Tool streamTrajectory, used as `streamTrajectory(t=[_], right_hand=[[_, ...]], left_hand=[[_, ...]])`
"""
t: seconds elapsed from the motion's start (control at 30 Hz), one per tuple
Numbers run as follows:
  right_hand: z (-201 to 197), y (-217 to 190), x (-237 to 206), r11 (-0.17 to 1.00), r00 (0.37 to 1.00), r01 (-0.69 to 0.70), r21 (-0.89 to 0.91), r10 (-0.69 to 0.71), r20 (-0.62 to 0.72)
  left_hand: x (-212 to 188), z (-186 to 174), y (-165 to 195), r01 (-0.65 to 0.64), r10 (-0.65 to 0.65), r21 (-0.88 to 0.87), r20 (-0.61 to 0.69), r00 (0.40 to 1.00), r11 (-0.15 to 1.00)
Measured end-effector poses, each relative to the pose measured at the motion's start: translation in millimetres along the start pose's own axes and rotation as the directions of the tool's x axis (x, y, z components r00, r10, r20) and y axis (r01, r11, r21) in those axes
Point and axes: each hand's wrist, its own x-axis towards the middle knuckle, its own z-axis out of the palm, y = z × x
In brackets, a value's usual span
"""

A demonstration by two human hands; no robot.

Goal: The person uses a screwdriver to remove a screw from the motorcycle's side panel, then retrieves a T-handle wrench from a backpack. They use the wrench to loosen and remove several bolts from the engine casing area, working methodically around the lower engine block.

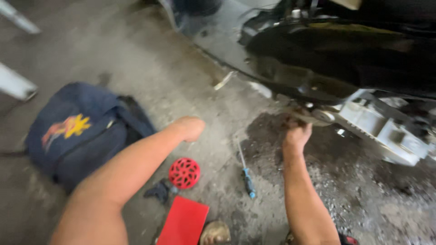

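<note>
Two bare hands are in view: the left hand (190,128) near the middle of the frame and the right hand (296,136) right of centre, up at the machine. One black vehicle body (345,54) fills the upper right, with one grey metal engine casing (386,131) below it at the right edge. One dark blue backpack (79,131) lies at the left. On the floor (172,77) lie one blue-handled screwdriver (246,174) at lower centre, one round red perforated part (184,173), one flat red panel (184,221) at the bottom edge, and one dark crumpled glove or rag (159,190). Two pale bars (16,84) cross the upper left corner.
</note>
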Motion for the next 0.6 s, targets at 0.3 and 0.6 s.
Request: streamTrajectory(t=[0.3, 0.6], right_hand=[[4.4, 63.9, -107.1, 0.256, 0.771, 0.369, -0.893, 0.452, 0.448], [36.8, 107.8, -188.4, 0.318, 0.616, 0.312, -0.895, 0.649, 0.446]], left_hand=[[-25.5, 84.3, 25.5, 0.022, -0.084, -0.284, -0.207, 0.975, 0.958], [-92.3, 120.3, 20.9, 0.337, -0.407, -0.506, -0.030, 0.913, 0.794]])
